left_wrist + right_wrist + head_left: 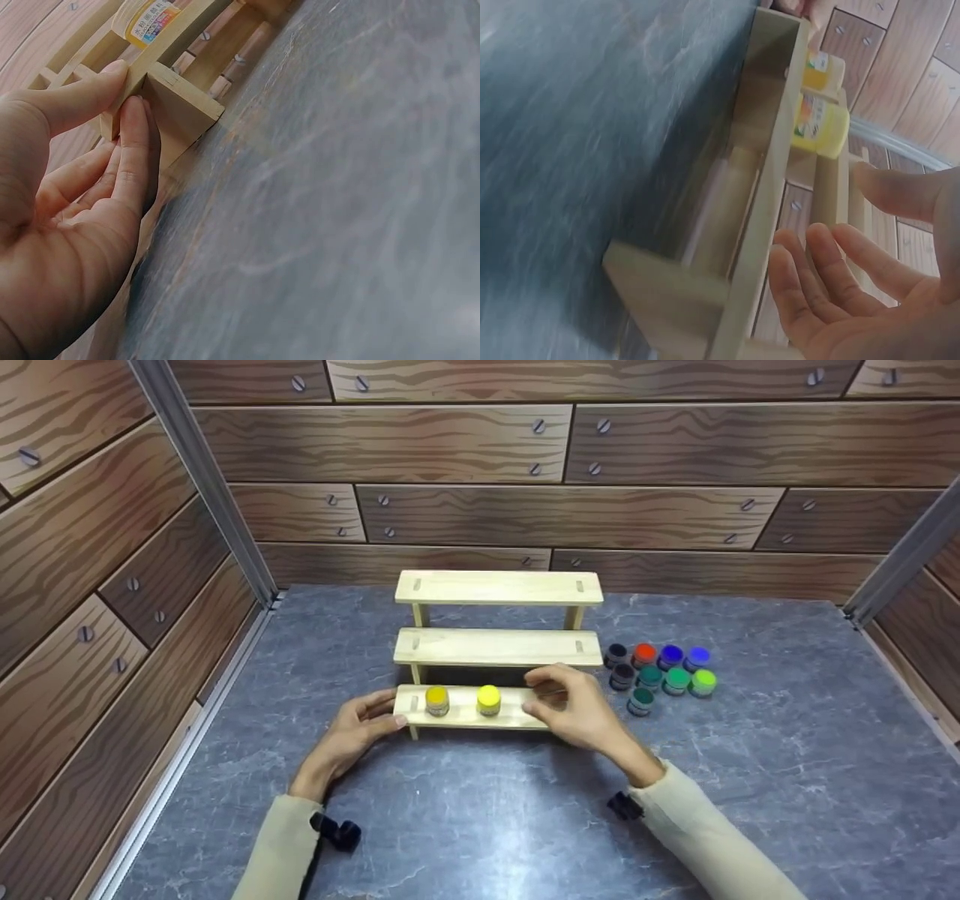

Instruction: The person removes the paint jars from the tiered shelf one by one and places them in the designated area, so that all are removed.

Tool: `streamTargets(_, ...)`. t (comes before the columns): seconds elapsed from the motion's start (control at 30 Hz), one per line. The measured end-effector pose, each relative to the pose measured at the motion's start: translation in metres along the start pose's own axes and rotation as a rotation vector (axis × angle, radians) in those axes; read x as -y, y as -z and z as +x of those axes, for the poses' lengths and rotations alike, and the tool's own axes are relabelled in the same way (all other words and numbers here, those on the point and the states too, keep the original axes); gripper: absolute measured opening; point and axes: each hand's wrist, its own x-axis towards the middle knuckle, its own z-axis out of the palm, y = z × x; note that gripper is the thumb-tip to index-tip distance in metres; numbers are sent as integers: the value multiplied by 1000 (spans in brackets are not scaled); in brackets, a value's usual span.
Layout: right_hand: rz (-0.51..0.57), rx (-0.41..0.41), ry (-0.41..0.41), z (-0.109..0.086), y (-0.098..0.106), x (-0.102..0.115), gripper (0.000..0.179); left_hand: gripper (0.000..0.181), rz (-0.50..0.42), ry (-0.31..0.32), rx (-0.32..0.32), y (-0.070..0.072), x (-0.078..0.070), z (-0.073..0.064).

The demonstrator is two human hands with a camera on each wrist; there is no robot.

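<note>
A three-tier wooden stand [499, 647] stands on the table. On its lowest step are two small paint jars: a darker yellow jar [437, 701] at the left and a bright yellow jar [488, 700] nearer the middle. With thumb and fingers, my left hand [360, 727] grips the left end of that step; the thumb lies by the top edge and the index finger underneath in the left wrist view. Over the step's right part, my right hand [577, 709] hovers with loosely bent fingers. Nothing shows between its thumb and fingers in the right wrist view.
Right of the stand, several paint jars are grouped on the grey marbled table [787, 780], among them a red jar [643, 654], a blue jar [671, 657], a black jar [616, 655] and a light green jar [703, 683]. Wood-patterned walls [465, 442] enclose the back and sides.
</note>
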Motion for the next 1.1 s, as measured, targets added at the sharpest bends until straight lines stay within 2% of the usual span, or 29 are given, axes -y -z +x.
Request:
streamTargets(0.3, 13, 69, -2, 8, -27, 12, 37, 71, -9, -5, -2, 4, 2, -3)
streamTargets(0.47, -17, 68, -32, 12, -38, 15, 43, 73, -20, -10, 5, 3, 2, -4)
streamTargets(0.63, -9, 77, -55, 14, -44, 16, 45, 72, -28, -5, 25, 3, 4, -4)
streamTargets(0.9, 2, 86, -37, 15, -47, 15, 33, 72, -27, -1, 22, 1, 3, -1)
streamTargets(1.1, 13, 83, -31, 15, -46, 15, 31, 72, -29, -2, 30, 1, 1, -2)
